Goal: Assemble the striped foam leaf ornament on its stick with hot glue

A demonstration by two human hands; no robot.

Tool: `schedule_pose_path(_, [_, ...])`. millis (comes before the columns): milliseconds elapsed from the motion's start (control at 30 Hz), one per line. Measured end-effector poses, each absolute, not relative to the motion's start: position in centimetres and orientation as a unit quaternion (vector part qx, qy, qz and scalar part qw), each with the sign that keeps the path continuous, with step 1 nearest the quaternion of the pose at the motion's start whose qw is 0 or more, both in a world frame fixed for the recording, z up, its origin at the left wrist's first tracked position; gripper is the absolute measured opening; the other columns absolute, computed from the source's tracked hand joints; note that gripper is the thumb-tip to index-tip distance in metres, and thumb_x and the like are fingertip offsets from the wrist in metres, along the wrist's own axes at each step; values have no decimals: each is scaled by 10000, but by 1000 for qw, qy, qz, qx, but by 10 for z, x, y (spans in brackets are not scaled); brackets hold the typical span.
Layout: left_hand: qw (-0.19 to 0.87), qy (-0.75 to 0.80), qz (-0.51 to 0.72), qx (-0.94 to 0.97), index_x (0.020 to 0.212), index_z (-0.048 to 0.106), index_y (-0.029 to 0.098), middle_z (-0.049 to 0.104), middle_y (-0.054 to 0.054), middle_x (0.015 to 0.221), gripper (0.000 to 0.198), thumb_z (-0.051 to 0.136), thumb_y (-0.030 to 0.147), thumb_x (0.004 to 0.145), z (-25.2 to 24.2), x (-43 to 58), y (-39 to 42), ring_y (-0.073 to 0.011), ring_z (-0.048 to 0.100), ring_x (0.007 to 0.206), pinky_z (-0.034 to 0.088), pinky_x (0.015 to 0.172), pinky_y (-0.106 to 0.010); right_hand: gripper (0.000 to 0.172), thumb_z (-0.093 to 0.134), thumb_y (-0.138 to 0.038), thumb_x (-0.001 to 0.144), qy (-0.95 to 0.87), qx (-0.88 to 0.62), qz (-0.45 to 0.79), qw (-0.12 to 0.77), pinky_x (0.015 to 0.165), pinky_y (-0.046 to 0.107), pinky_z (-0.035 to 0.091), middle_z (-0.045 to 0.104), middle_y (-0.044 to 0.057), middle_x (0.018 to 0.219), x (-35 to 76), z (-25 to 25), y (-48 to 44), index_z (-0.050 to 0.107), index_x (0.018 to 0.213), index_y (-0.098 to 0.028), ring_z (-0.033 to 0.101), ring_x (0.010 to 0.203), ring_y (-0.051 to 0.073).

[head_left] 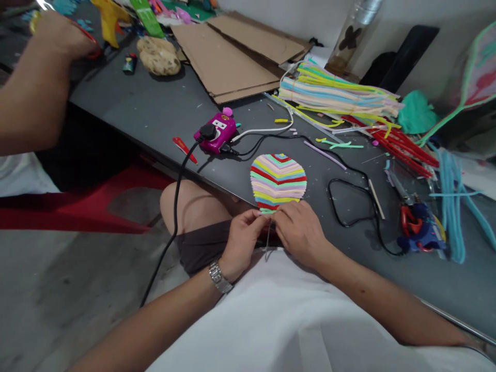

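Note:
A rounded, striped pipe-cleaner piece (278,181) in red, yellow, lilac, green and blue lies at the table's front edge, its stripes meeting in V shapes. At its narrow lower end, my left hand (245,233) pinches with thumb and finger. My right hand (300,227) is closed on the same end from the other side, fingers curled, covering part of it. Between the hands a thin wire stem (267,240) hangs down towards my lap. The exact spot of each fingertip grip is partly hidden.
A magenta power socket (219,132) with black cables stands ahead. Bundled pipe cleaners (337,93), red pipe cleaners (395,144) and a blue glue gun (422,227) lie right. Cardboard sheets (240,62) are behind. A co-worker's arm (39,88) with red-handled scissors is at left.

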State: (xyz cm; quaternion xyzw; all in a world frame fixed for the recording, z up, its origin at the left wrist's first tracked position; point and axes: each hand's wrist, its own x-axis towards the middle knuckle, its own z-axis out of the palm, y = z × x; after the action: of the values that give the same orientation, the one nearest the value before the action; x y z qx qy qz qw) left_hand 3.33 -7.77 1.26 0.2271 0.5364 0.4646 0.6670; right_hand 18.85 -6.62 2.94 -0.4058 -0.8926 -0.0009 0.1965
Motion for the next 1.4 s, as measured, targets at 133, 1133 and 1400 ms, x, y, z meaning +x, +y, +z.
schedule_pose_path(133, [660,544,466,225,632,621,171,541,76,536,273,837,337,636,12,33,-77,-66,419,509,372,535,-200,169,540,-142,982,-871,-439,64,209,750,347,337,680,66,869,196,29,-65,676,888,-175,559,852,215])
schedule_pose_path(1133, [657,552,467,214,756,710,151,672,13,687,302,868,394,669,7,21,-82,-97,546,633,392,592,-212,199,554,-117,980,-908,-383,-34,165,748,366,264,628,61,824,190,34,-64,688,851,-191,452,817,226])
schedule_pose_path(1400, [714,514,452,149,737,679,172,645,18,692,259,836,365,667,13,23,-82,-107,563,649,416,608,-222,206,551,-155,1003,-909,-384,-15,162,733,363,251,624,59,837,192,35,-64,713,885,-198,447,828,218])
